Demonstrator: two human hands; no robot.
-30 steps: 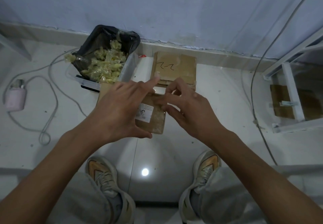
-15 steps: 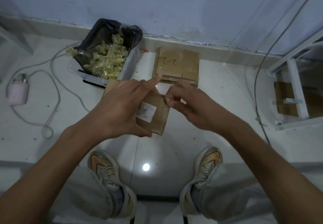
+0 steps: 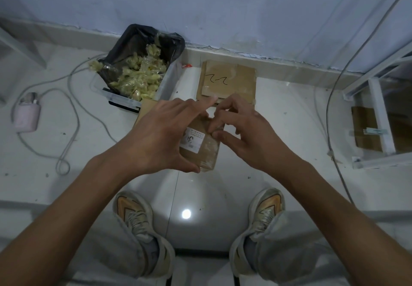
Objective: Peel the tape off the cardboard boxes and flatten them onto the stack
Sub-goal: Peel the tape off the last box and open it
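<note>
Right hand (image 3: 249, 136) fingertips pinched at top edge of small brown taped cardboard box (image 3: 204, 149); box gripped by left hand (image 3: 165, 136), thumb beneath. Flattened cardboard stack (image 3: 229, 80) beyond fingers, against wall. Glossy white tiled floor (image 3: 278, 111) below; black-lined bin of crumpled tape (image 3: 138, 71) beyond left fingers.

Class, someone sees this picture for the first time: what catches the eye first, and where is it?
Dead centre, the left hand grips a small cardboard box while the right hand picks at its top edge. Behind them, a stack of flattened cardboard lies by the wall, with a black-lined bin of crumpled tape to its left.
</note>
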